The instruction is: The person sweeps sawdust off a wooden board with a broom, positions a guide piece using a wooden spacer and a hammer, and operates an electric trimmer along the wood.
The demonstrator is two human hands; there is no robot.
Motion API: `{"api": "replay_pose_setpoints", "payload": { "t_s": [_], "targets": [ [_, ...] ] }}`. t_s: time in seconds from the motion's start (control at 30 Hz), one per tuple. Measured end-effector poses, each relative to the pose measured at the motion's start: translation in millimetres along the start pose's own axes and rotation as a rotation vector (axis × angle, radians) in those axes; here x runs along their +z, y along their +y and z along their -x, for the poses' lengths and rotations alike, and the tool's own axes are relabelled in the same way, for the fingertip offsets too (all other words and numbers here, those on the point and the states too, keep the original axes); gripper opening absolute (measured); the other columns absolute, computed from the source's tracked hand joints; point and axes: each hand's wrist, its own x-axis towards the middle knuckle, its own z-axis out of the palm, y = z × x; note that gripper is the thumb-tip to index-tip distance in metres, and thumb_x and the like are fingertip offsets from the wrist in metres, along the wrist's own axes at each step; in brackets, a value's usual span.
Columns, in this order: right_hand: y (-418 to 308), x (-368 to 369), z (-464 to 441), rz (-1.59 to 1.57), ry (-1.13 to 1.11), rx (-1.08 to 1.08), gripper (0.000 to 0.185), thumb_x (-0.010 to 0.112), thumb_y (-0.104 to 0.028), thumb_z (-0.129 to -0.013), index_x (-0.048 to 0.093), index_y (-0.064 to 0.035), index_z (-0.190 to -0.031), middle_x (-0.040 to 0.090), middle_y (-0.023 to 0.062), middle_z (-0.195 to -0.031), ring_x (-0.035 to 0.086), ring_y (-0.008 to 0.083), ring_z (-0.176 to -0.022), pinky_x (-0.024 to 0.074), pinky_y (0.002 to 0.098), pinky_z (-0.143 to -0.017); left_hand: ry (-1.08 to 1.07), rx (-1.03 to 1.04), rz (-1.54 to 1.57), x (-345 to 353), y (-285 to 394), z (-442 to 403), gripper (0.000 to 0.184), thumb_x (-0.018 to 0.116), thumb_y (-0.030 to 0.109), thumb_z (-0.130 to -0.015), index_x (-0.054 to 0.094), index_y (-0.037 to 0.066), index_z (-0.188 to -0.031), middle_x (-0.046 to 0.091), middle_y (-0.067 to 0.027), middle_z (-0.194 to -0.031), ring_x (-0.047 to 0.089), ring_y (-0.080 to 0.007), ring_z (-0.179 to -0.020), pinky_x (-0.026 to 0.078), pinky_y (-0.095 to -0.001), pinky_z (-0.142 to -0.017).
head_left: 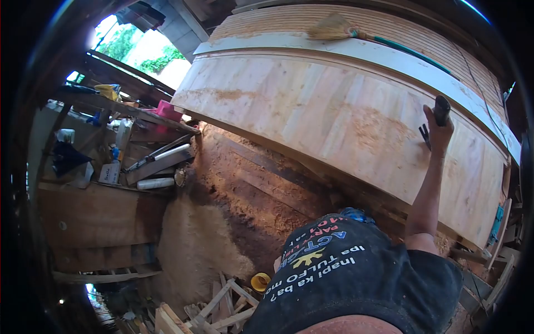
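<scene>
My right hand [441,133] is closed around a dark-handled tool that looks like a claw hammer [442,109]. The rounded handle end points up, and two dark prongs show just below and left of my fingers. It is over the right part of a large pale wooden panel [311,106]; I cannot tell if it touches. Sawdust and shavings [372,125] lie on the panel near my hand. My left hand is out of sight; only a sliver of skin shows at the left of my dark printed shirt [356,278].
A broom [331,28] with a green handle lies across ribbed boards behind the panel. At left, a cluttered shelf holds a pink container [168,110] and a white cylinder [156,183]. Wood offcuts [222,303], a yellow round object [260,281] and sawdust [194,250] are on the floor.
</scene>
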Motion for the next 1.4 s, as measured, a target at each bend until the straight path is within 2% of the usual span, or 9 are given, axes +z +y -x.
{"api": "replay_pose_setpoints", "payload": {
  "t_s": [0.17,0.3,0.37,0.63,0.77,0.97,1.23,1.27,1.4],
  "targets": [
    [-9.6,90.2,-18.6,-0.451,-0.126,0.046,0.022,0.081,-0.023,-0.086,0.068,-0.0052,-0.089,0.058,-0.0025,-0.064,0.052,0.0045,-0.055,0.0402,0.0218,-0.052,0.172,-0.034,-0.031,-62.6,66.6,-57.3,0.033,0.059,0.034,-0.094,0.068,0.003,-0.101,0.068,-0.0247,-0.084,0.067,-0.0427,-0.084,0.051,-0.0489,-0.071],
    [-38.9,165.3,-27.8,-0.553,-0.206,0.025,0.020,0.078,-0.020,-0.089,0.066,-0.0038,-0.091,0.058,-0.0013,-0.065,0.053,0.0067,-0.054,0.0411,0.0224,-0.052,0.477,0.138,0.010,-116.4,127.8,-154.2,0.025,0.056,0.027,-0.099,0.062,0.003,-0.098,0.065,-0.0246,-0.081,0.065,-0.0431,-0.079,0.048,-0.0507,-0.067],
    [-48.5,199.0,-28.3,-0.580,-0.263,0.022,0.020,0.077,-0.020,-0.090,0.066,-0.0035,-0.090,0.058,-0.0011,-0.064,0.053,0.0069,-0.054,0.0411,0.0227,-0.052,0.441,0.082,0.200,-163.1,201.5,-194.8,0.027,0.053,0.027,-0.101,0.062,0.002,-0.096,0.063,-0.0203,-0.075,0.061,-0.0410,-0.070,0.046,-0.0489,-0.065],
    [-135.9,267.6,-24.0,-0.735,-0.116,-0.029,0.018,0.075,-0.018,-0.091,0.065,-0.0036,-0.090,0.056,-0.0007,-0.064,0.049,0.0080,-0.052,0.0421,0.0253,-0.052,0.437,0.909,0.015,-207.3,452.9,-392.1,0.022,0.054,0.017,-0.097,0.058,0.003,-0.114,0.067,-0.0201,-0.099,0.066,-0.0379,-0.094,0.050,-0.0495,-0.078],
    [-168.4,290.1,-51.0,-0.759,-0.144,-0.081,0.017,0.075,-0.018,-0.091,0.065,-0.0036,-0.091,0.055,-0.0006,-0.064,0.049,0.0086,-0.052,0.0426,0.0260,-0.052,0.353,0.926,-0.076,-170.3,541.3,-458.6,0.024,0.051,0.019,-0.097,0.055,0.005,-0.116,0.062,-0.0180,-0.125,0.054,-0.0386,-0.123,0.038,-0.0546,-0.102],
    [-151.0,363.2,-124.7,-0.698,-0.250,-0.081,0.029,0.078,-0.029,-0.089,0.060,-0.0076,-0.082,0.055,0.0001,-0.060,0.052,0.0105,-0.051,0.0423,0.0275,-0.050,0.525,1.033,-0.094,-141.2,567.3,-477.0,0.023,0.053,0.017,-0.095,0.050,0.005,-0.115,0.053,-0.0176,-0.136,0.043,-0.0378,-0.135,0.028,-0.0581,-0.110],
    [-81.7,500.3,-227.4,-0.108,-0.568,-0.039,0.043,0.080,-0.046,-0.083,0.061,-0.0091,-0.076,0.054,-0.0022,-0.059,0.052,0.0076,-0.050,0.0407,0.0248,-0.047,0.469,1.059,-0.149,-154.6,571.9,-470.9,0.019,0.055,0.010,-0.093,0.046,0.007,-0.110,0.051,-0.0169,-0.138,0.042,-0.0377,-0.136,0.028,-0.0580,-0.111],
    [-74.3,515.5,-231.3,-0.050,-0.573,-0.052,0.052,0.077,-0.056,-0.082,0.059,-0.0083,-0.072,0.053,-0.0007,-0.055,0.053,0.0084,-0.049,0.0422,0.0246,-0.048,0.462,1.053,-0.149,-154.0,571.2,-471.7,0.019,0.054,0.009,-0.093,0.046,0.007,-0.110,0.051,-0.0169,-0.138,0.042,-0.0378,-0.136,0.027,-0.0581,-0.112],
    [-83.4,551.7,-239.2,0.044,-0.682,0.055,0.044,0.078,-0.045,-0.085,0.068,-0.0052,-0.099,0.056,-0.0015,-0.066,0.050,0.0100,-0.052,0.0412,0.0300,-0.048,0.454,1.036,-0.138,-151.2,572.9,-474.9,0.020,0.053,0.009,-0.094,0.045,0.007,-0.113,0.050,-0.0170,-0.141,0.042,-0.0381,-0.137,0.027,-0.0582,-0.113]
  ]
}}
